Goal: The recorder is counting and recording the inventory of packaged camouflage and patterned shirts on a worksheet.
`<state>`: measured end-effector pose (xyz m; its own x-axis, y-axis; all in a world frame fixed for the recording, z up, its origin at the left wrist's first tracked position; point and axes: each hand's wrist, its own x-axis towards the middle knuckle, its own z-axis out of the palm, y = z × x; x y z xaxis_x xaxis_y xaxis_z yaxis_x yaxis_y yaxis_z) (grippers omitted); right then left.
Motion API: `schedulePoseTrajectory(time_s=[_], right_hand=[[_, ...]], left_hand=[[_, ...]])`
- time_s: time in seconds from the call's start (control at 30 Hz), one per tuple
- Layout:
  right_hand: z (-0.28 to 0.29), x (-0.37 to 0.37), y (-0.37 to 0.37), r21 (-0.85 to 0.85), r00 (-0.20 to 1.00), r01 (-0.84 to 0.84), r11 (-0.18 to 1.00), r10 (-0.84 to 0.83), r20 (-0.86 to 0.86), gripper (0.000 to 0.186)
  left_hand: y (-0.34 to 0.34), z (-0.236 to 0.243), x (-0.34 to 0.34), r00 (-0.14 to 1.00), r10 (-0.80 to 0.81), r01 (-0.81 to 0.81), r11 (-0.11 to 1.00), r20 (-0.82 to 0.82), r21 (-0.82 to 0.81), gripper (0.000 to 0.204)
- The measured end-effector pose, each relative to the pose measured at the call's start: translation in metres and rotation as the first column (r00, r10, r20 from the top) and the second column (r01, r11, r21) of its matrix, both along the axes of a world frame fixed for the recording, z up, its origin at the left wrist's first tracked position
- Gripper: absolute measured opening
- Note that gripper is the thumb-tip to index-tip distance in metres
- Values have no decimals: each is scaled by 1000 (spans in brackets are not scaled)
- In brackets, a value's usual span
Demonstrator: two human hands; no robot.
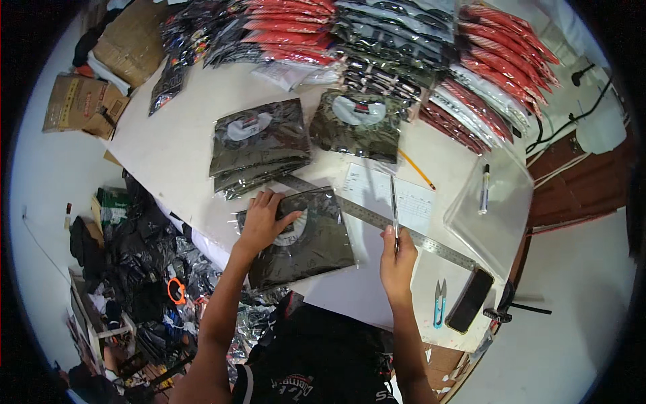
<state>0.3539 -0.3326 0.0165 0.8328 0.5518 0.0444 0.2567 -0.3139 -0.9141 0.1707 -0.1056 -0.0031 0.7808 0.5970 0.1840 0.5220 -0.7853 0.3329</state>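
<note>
A folded dark garment in a clear plastic bag [306, 249] lies at the near edge of the table. My left hand [264, 219] rests on its upper left part, fingers apart and thumb stretched over the pale round print. My right hand [398, 259] is closed round a slim silver-and-dark pen-like tool [394, 209], which points away from me; its exact kind is unclear. Under the tool a steel ruler [441, 249] runs slantwise, its far-left part passing behind the bag. Beyond it is a printed paper form [410, 202], partly covered by ruler and tool.
Similar bagged dark garments [259, 138] are stacked beyond my left hand, with another bagged garment [356, 124] beside them. Red bagged stacks [289, 30] line the back. At right are a pencil [417, 168], marker [484, 188], thread snips [440, 303] and phone [470, 299]. Black bags [141, 269] crowd the left.
</note>
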Motion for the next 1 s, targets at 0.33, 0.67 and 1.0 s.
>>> schedulePoseTrajectory(time_s=[0.33,0.67,1.0], right_hand=[[-13,-19,-1,-1,991,-113,994,112,72,23],[0,-44,4,115,987,-131,985,140,-77,21],[-3,-55,-3,156,984,-141,978,156,-85,15]], left_hand=[[3,-3,-6,986,-3,5,1000,169,-10,46],[28,87,-73,956,85,-84,996,282,-16,50],[253,27,-207,709,596,-428,788,377,-442,42]])
